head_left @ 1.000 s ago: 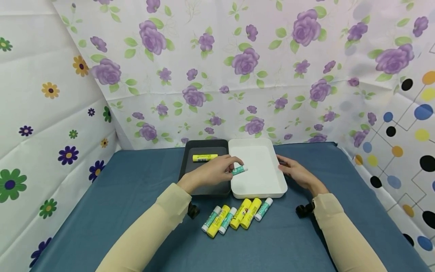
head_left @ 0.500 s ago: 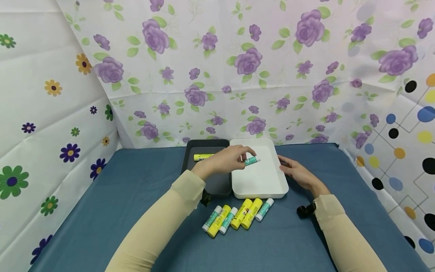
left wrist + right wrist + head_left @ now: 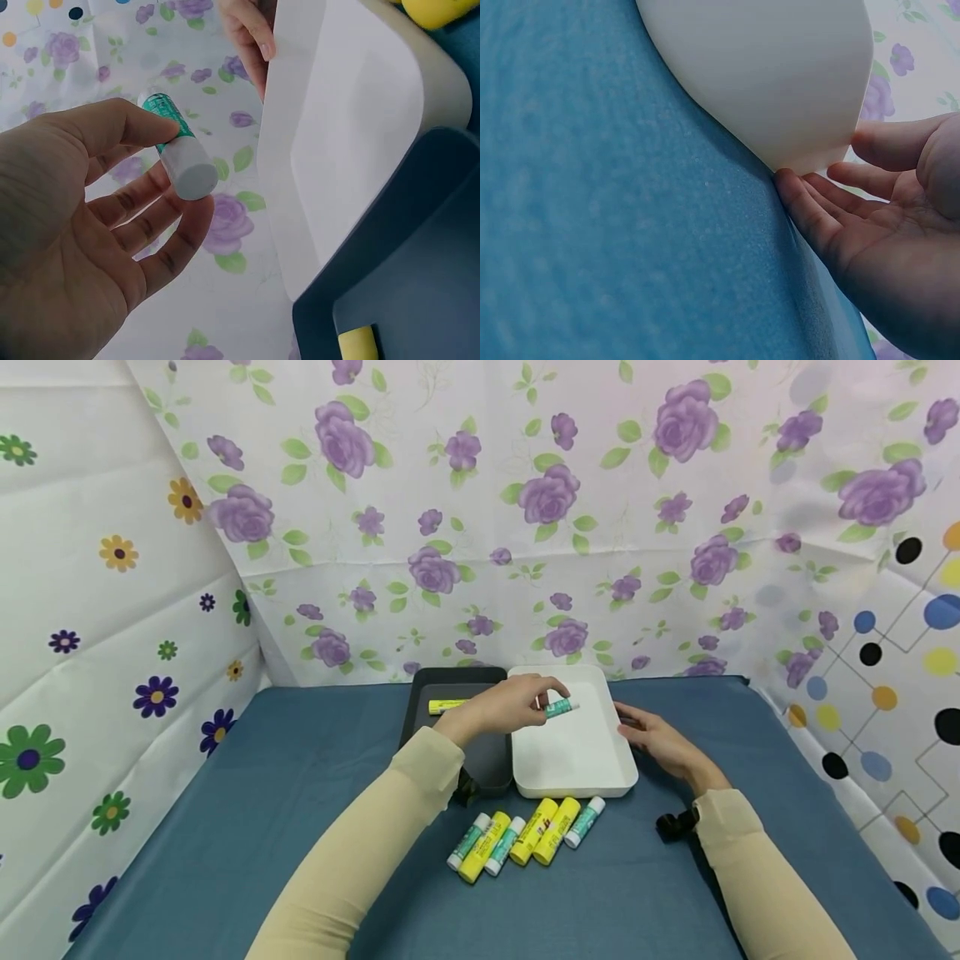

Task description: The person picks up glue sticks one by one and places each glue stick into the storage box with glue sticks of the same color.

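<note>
In the head view my left hand [image 3: 513, 703] is over the white tray [image 3: 573, 760], pinching a small green-and-white glue stick [image 3: 558, 707] between thumb and fingers. The left wrist view shows its white end [image 3: 193, 171] tilted toward the camera, apart from the tray. My right hand [image 3: 662, 745] holds the tray's right side, with thumb and fingertips against its outer wall in the right wrist view. A yellow glue stick [image 3: 444, 706] lies in the dark grey tray [image 3: 486, 768], partly hidden behind my left hand.
Several yellow glue sticks [image 3: 557, 832] and smaller green-and-white ones [image 3: 585, 822] lie in a row before the trays. The two trays stand side by side on the blue cloth [image 3: 315, 752]. A floral curtain [image 3: 465, 527] hangs behind the table.
My left hand has carried the green-and-white glue stick rightward and slightly away, from the seam between the trays to over the white tray. My right hand stays at the tray's side.
</note>
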Demonstrator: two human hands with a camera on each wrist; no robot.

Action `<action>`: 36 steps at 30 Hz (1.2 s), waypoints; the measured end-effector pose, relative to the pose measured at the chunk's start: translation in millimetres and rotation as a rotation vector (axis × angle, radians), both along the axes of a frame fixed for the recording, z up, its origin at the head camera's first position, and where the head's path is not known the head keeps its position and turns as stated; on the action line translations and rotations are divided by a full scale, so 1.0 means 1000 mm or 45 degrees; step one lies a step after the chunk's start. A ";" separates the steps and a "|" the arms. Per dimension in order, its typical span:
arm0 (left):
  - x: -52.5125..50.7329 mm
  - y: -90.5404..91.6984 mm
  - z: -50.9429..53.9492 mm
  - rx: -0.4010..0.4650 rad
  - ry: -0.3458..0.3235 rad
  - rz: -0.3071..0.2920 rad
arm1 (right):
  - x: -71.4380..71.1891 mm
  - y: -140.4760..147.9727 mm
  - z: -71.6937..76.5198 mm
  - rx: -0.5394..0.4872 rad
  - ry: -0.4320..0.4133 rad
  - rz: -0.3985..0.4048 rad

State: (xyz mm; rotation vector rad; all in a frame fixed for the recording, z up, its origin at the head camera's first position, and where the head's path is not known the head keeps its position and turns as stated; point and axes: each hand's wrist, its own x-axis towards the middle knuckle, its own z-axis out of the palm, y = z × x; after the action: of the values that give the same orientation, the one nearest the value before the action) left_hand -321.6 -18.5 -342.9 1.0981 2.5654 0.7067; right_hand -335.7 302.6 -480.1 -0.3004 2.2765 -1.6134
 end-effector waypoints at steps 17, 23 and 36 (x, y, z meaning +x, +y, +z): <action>-0.025 0.010 -0.012 -0.065 0.029 0.065 | -0.004 0.002 -0.005 -0.035 -0.001 0.014; -0.037 0.015 -0.016 -0.105 0.037 0.093 | -0.003 0.000 -0.005 -0.030 0.009 0.020; -0.055 0.036 -0.021 -0.201 0.024 0.169 | -0.004 0.001 -0.005 -0.011 -0.002 0.006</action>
State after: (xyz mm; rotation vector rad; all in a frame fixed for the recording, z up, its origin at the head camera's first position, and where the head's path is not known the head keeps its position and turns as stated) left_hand -376.9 17.7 -364.1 0.8966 2.6763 0.5147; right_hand -339.6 303.2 -485.3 -0.3061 2.2666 -1.6212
